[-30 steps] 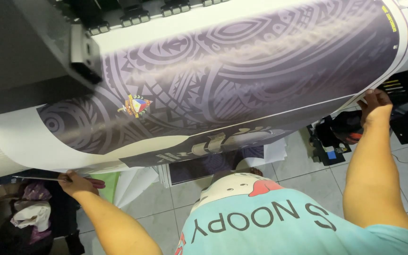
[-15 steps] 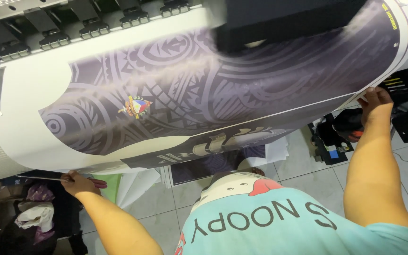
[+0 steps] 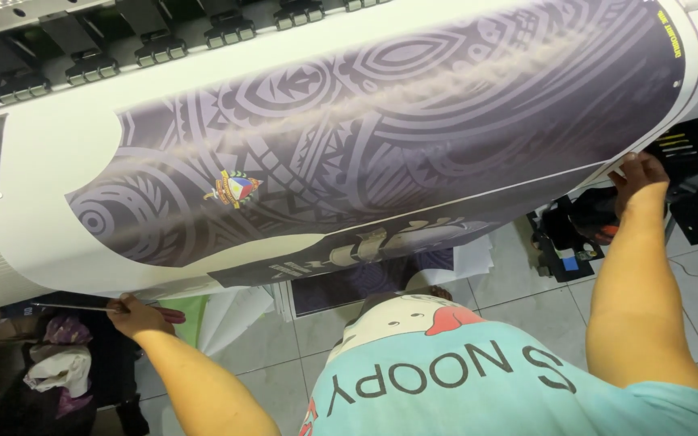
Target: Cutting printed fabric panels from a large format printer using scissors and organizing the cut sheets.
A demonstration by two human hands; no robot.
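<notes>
Now that the dark print head has slid away, the whole printed sheet [image 3: 381,137] lies uncovered over the printer, left hand [image 3: 135,315] gripping scissors [image 3: 74,307] at its lower edge, right hand [image 3: 638,173] pinching the far corner.

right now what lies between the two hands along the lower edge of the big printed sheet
In the head view, the purple-patterned printed sheet hangs between the left hand and right hand; below its edge show the tiled floor and stacked prints.
</notes>
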